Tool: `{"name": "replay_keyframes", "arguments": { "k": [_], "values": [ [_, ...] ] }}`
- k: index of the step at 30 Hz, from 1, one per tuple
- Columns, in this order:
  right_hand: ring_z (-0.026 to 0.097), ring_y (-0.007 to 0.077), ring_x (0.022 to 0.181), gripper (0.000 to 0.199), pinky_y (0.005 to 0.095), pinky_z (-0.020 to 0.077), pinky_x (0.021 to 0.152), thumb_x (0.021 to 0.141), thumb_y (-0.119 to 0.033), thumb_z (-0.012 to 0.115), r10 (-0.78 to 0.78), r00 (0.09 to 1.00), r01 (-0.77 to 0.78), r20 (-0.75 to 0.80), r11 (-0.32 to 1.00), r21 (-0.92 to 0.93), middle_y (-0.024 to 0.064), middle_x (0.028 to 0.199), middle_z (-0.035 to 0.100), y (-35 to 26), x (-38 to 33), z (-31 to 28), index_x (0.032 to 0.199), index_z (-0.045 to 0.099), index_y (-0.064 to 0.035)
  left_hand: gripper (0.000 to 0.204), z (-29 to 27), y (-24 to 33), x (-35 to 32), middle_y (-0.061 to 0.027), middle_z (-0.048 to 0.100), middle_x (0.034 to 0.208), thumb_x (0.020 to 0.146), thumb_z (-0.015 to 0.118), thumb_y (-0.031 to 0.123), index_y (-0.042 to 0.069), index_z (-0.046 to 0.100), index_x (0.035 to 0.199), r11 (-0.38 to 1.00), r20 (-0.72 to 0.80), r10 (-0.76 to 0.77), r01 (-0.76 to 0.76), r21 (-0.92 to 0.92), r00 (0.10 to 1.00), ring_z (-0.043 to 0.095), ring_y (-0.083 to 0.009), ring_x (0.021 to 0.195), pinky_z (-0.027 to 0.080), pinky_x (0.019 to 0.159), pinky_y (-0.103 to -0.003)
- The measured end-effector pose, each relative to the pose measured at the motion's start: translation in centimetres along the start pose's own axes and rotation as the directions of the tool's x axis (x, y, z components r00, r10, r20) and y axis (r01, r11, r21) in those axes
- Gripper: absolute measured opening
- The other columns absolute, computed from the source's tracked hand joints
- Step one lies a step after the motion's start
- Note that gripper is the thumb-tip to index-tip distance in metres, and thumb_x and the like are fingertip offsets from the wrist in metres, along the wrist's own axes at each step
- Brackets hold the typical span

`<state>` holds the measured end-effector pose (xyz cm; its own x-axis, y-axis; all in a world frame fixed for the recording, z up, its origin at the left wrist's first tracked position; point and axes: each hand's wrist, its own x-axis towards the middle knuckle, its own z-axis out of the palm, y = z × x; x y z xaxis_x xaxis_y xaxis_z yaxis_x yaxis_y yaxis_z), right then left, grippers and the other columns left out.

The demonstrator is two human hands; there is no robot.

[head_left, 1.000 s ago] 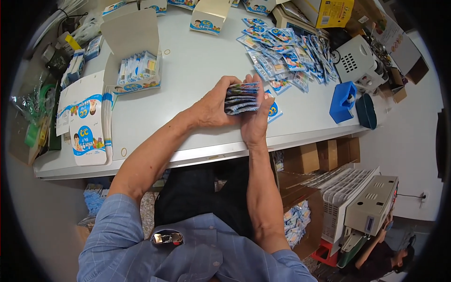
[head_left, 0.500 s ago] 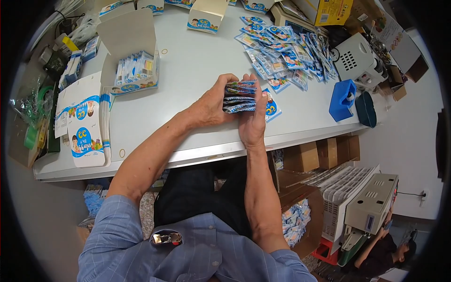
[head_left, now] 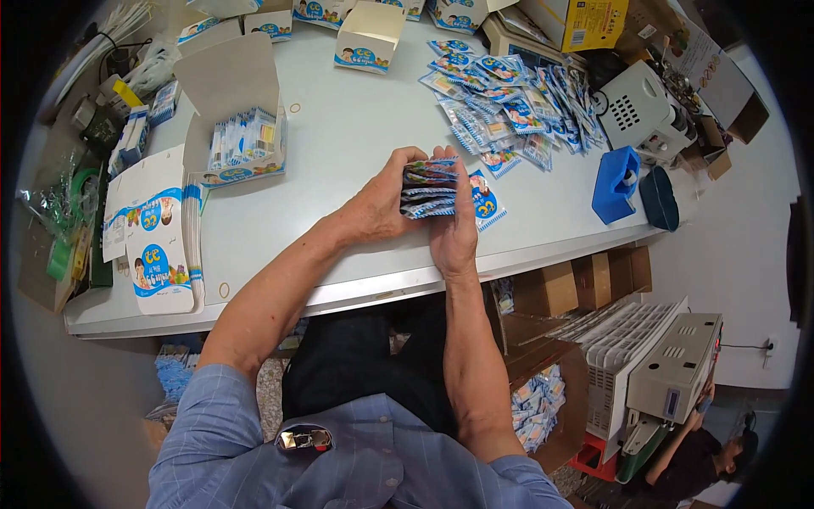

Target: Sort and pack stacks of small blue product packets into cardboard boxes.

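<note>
Between my two hands, over the near part of the white table (head_left: 339, 119), I hold a stack of small blue-and-white sachets (head_left: 429, 190). My left hand (head_left: 379, 199) closes on the stack's left side, and my right hand (head_left: 459, 229) presses its right side. One loose sachet (head_left: 486, 201) lies on the table just beside my right hand. Beyond it spreads a heap of the same sachets (head_left: 517, 106). To the left stands an open carton (head_left: 227, 76), its lid up, with a row of sachets (head_left: 243, 138) inside.
Flat printed cartons (head_left: 161, 246) are stacked at the table's left. An upright box (head_left: 366, 42) and others line the back. At right are a blue tape dispenser (head_left: 616, 184) and a dark green container (head_left: 659, 198). Below sits a cardboard box of sachets (head_left: 572, 399); another person (head_left: 699, 458) is at lower right.
The whole view has shifted slightly, with the table lower in the picture. Both hands still hold the stack of sachets in nearly the same place.
</note>
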<state>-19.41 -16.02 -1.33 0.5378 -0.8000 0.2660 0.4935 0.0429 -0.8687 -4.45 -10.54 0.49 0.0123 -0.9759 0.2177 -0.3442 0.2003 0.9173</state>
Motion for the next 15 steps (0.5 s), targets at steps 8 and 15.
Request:
{"name": "replay_keyframes", "arguments": {
  "k": [8, 15],
  "values": [
    [0.034, 0.0253, 0.147, 0.057, 0.0391, 0.0258, 0.122, 0.109, -0.038, 0.035, 0.026, 1.0, -0.025, -0.01, 0.999, 0.024, 0.0152, 0.16, 0.034, -0.19, 0.06, 0.05, 0.157, 0.032, -0.0062, 0.092, 0.01, 0.27, 0.15, -0.0182, 0.058, 0.126, 0.073, 0.087, 0.009, 0.007, 0.026, 0.141, 0.999, 0.009, -0.035, 0.036, -0.022, 0.999, 0.061, -0.027, 0.117, 0.048, 0.103, -0.037],
    [0.033, 0.0253, 0.148, 0.058, 0.0393, 0.0246, 0.123, 0.109, -0.039, 0.036, 0.016, 1.0, -0.015, -0.006, 0.999, 0.031, 0.0155, 0.16, 0.034, -0.14, 0.1, 0.06, 0.157, 0.032, -0.0061, 0.092, 0.03, 0.23, 0.12, -0.0183, 0.058, 0.126, 0.073, 0.087, 0.009, 0.007, 0.026, 0.142, 1.0, -0.003, -0.023, 0.023, -0.019, 1.0, 0.061, -0.0273, 0.118, 0.048, 0.103, -0.037]
  ]
}}
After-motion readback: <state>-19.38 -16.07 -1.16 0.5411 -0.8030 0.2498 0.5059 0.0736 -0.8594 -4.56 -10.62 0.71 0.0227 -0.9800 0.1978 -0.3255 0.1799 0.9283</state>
